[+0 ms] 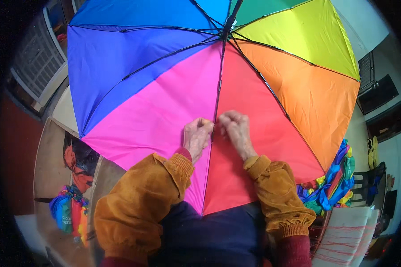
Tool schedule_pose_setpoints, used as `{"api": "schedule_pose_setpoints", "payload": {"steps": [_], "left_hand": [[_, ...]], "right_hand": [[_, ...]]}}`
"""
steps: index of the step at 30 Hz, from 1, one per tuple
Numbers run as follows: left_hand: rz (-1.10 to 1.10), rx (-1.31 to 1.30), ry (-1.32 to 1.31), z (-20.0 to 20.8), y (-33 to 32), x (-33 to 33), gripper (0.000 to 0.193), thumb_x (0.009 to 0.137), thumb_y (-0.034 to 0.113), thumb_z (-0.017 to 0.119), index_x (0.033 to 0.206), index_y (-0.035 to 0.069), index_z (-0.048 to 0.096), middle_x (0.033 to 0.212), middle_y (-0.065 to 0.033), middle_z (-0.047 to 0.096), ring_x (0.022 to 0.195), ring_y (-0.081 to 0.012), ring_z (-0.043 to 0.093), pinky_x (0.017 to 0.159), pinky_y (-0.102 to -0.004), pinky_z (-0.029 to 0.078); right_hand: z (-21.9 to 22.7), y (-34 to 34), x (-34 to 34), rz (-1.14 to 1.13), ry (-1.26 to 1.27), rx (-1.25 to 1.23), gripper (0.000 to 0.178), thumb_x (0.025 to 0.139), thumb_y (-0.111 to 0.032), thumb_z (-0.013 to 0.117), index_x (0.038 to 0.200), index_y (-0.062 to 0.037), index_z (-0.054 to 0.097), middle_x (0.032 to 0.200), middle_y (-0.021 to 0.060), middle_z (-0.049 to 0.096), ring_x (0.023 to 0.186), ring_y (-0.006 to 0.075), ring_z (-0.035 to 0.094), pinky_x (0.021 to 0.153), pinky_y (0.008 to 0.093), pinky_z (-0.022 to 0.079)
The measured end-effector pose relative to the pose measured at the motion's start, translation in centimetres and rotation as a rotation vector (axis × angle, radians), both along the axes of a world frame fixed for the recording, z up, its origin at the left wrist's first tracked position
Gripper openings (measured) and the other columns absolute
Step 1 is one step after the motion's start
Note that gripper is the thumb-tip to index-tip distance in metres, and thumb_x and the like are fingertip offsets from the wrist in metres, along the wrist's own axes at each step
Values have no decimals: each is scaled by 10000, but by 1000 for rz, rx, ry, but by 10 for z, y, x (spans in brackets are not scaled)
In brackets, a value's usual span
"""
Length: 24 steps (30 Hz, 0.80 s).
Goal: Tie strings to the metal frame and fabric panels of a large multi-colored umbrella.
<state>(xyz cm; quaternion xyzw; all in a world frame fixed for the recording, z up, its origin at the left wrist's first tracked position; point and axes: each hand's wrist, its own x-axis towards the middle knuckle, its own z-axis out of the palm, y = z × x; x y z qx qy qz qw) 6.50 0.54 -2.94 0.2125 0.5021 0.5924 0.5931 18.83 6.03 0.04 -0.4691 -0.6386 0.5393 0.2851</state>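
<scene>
An open umbrella (142,107) with rainbow-coloured panels fills the middle of the view, its inner side with black ribs toward me. The ribs meet at the black shaft (227,26) near the top. At the rib (218,89) between the pink and red panels, my left hand (198,137) is closed, its fingertips pinching at the rib and cloth. Just right of that rib, my right hand (237,132) hovers over the red panel with curled fingers, slightly blurred. Whatever lies between its fingertips is too small to make out.
Folded multicoloured umbrellas (68,211) lie on a brown surface at left, near a reddish cloth bundle (78,167). More colourful umbrella cloth (332,182) is heaped at right. Below it sits a white bundle (345,236) with red strings. A black chair (370,178) stands farther right.
</scene>
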Motion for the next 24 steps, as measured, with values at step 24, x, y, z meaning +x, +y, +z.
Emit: {"api": "schedule_pose_setpoints", "payload": {"steps": [24], "left_hand": [[-34, 7, -203, 1, 4, -12, 40, 788, 33, 571, 790, 25, 532, 676, -33, 521, 531, -71, 449, 390, -186, 319]], "right_hand": [[0, 15, -1, -28, 227, -155, 189, 890, -135, 522, 734, -30, 537, 575, 31, 522, 399, 89, 443, 342, 233, 377]]}}
